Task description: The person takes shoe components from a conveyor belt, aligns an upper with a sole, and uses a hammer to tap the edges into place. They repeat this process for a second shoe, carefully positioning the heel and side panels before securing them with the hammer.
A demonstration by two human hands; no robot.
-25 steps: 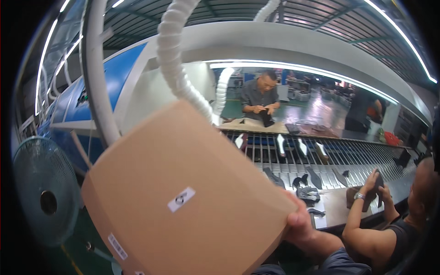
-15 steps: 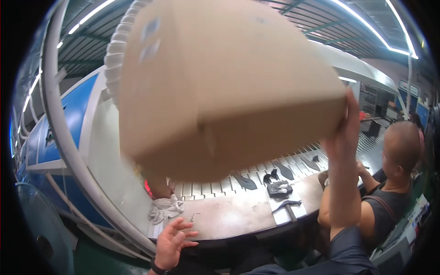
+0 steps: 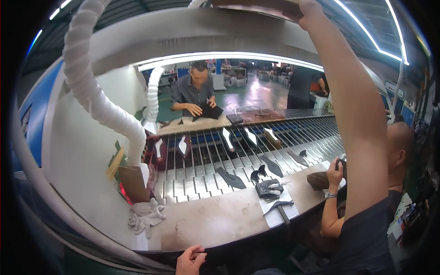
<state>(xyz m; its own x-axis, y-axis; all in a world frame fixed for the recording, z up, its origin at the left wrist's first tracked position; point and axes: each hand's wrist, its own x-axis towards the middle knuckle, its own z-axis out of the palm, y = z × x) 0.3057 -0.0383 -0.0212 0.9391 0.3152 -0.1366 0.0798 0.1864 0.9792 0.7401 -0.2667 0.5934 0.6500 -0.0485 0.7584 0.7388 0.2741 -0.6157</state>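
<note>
My right arm reaches straight up, and my right hand (image 3: 311,8) grips the edge of a brown cardboard box (image 3: 259,6) at the very top of the view; most of the box is out of sight above. At the bottom edge, my left hand (image 3: 190,261) rests low on the front rim of the worn workbench (image 3: 215,220), fingers loosely spread and holding nothing.
A hammer (image 3: 280,207) and a small dark block (image 3: 268,188) lie on the bench beside a grey rag (image 3: 145,215). Behind them, a rod conveyor (image 3: 238,151) carries dark shoe pieces. A white ribbed hose (image 3: 98,98) hangs on the left. A co-worker (image 3: 394,151) sits on the right; another person (image 3: 195,94) works across the line.
The box has gone from in front of me, filling the view, up above my head and nearly out of view. My left hand has let go and dropped to the bench edge.
</note>
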